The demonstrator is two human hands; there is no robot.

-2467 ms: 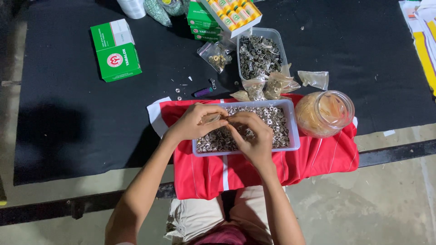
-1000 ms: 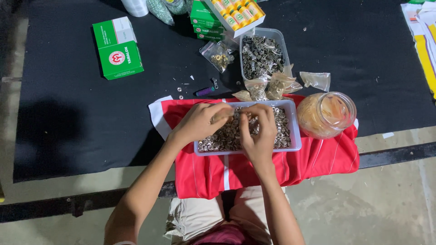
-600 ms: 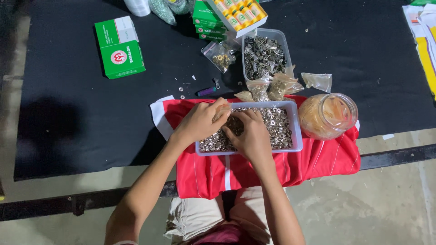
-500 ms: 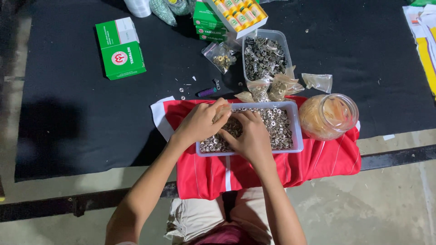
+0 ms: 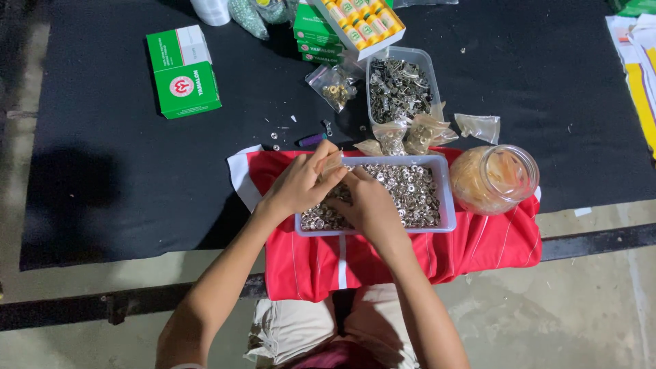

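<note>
The left hand lies curled over the near-left corner of a clear shallow tray, fingers bent and pinched toward a small pale bag at its fingertips; whether it truly grips the bag cannot be told. The right hand sits just beside it, touching or nearly touching it, palm down with fingers tucked into the heap of small metal rings; what it has hold of, if anything, is hidden under the knuckles.

The rings are silvery, round and shiny, piled loose and filling the tray almost from wall to wall. The tray rests on a red cloth with white stripes, which hangs over the near edge of the bench.

Just right of the tray, touching the cloth, stands a clear glass jar with pale orange contents. Behind the tray lie a few small plastic bags, and past them a second clear tub of darker metal parts. A green box lies well apart at the far left.

The bench's dark top is bare to the left of the cloth and at the far right, leaving open room on both sides of the hands.
</note>
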